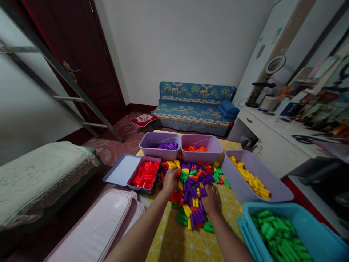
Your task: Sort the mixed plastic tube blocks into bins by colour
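Note:
A mixed heap of small plastic tube-like pieces [192, 193] in purple, yellow, red, orange and green lies on the yellow patterned tabletop [174, 240]. My left hand [170, 181] is at the heap's upper left, its fingers bent over pieces beside some yellow ones [172, 164]. Whatever sits under those fingertips is hidden. On the right side of the heap rests my right hand [212, 199], fingers apart and touching the edge of purple pieces [203, 192]. Nothing shows gripped in it.
Around the heap stand a purple-piece bin [145, 150], an orange-piece bin [201, 156], a yellow-piece bin [280, 189], a teal green-piece bin [321, 233] and a red-piece box [157, 159]. Pink lids [95, 222] are stacked at left. Beyond are a sofa [191, 109] and a desk [280, 127].

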The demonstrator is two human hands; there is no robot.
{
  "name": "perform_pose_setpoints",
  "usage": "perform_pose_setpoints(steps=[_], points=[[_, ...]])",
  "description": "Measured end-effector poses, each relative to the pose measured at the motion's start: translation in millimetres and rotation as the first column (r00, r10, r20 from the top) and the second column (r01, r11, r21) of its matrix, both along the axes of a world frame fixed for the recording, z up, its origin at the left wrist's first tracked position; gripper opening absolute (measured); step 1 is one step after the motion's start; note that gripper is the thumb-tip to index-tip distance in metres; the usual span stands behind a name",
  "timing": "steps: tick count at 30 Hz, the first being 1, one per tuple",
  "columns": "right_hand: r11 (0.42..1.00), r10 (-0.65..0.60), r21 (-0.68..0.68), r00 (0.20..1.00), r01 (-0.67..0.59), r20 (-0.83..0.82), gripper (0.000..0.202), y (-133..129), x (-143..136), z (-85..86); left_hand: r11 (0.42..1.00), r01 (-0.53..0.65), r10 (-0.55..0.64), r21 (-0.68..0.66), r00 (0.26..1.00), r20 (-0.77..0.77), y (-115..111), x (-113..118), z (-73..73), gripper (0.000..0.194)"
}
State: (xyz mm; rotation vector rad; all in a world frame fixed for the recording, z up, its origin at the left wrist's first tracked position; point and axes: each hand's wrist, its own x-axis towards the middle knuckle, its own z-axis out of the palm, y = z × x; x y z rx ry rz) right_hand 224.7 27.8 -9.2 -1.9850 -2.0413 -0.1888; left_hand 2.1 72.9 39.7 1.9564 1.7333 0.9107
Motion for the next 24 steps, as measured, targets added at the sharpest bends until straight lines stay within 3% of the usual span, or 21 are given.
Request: perform_pose_setpoints(steps=[4, 8, 13, 15, 17, 20, 24], points=[[1.0, -0.013, -0.016, 1.0, 0.013, 0.011, 0.03, 1.5, 0.4, -1.6, 0.991, 0.006, -0.019, -0.131, 0.995, -0.097, 5.3, 2.3, 11.0, 0.06], [1.0, -0.001, 0.005, 1.0, 0.001, 0.014, 0.029, 1.5, 1.7, -4.1, 0.967, -0.032, 0.061, -0.253, 0.992, 0.106, 11.9, -3.3, 21.4, 0.036], [1.0, 0.01, 0.001, 1.0, -0.01, -0.007, 0.028, 1.2, 1.7, -3.7, 0.943, -0.093, 0.207, -0.318, 0.916, 0.345, 12.8, -7.9, 20.8, 0.014], [1.0, 0.009, 0.004, 1.0, -0.009, -0.012, 0.027, 1.4, 1.5, -3.6, 0.926, -0.089, 0.271, -0.368, 0.834, 0.48, 11.8, -3.9, 18.2, 0.009], [1.0, 0.007, 0.013, 1.0, -0.007, -0.012, 0.027, 1.6, 1.3, -3.8, 0.906, -0.057, 0.329, -0.42, 0.718, 0.613, 11.5, 2.2, 16.2, 0.017], [1.0, -0.002, 0.018, 1.0, 0.003, -0.024, 0.027, 1.3, 0.9, -3.3, 0.886, 0.012, 0.393, -0.463, 0.508, 0.766, 12.7, 10.9, 16.1, 0.031], [1.0, -0.005, -0.009, 0.999, 0.005, -0.04, 0.028, 0.5, 0.5, -1.7, 0.88, 0.079, 0.441, -0.468, 0.229, 0.868, 15.3, 15.8, 20.3, 0.032]])
